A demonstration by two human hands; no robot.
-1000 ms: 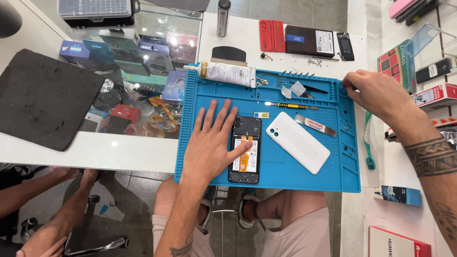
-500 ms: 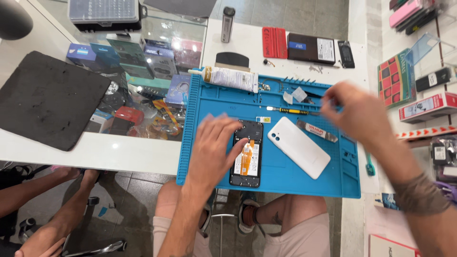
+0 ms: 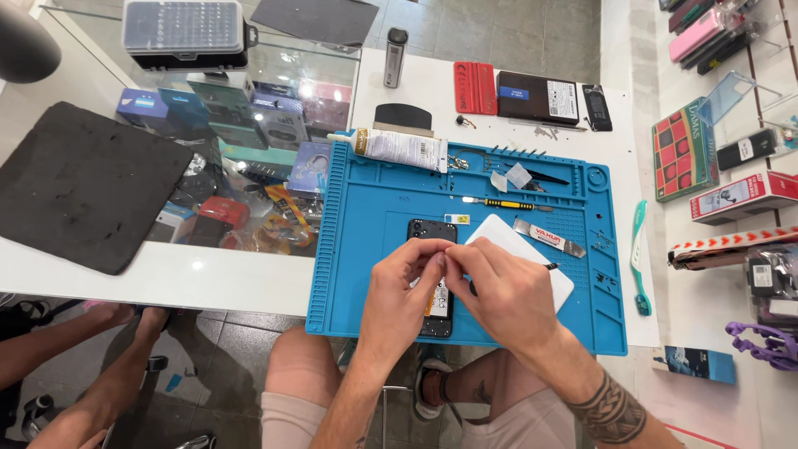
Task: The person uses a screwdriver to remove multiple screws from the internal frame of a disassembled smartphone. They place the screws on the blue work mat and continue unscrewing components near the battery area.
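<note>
Opened black phone lay flat on the blue repair mat, its innards facing up for access, while the left hand and right hand met above it, fingertips pinched on something too small to identify.

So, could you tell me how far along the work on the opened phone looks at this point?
Done: the white back cover is off and lies on the blue mat beside the phone, whose insides are exposed. In hand: the left hand and right hand meet over the phone, the right holding a thin dark tool; what they pinch is too small to tell. Left: the cover is still off, and the glue tube lies unused.
</note>
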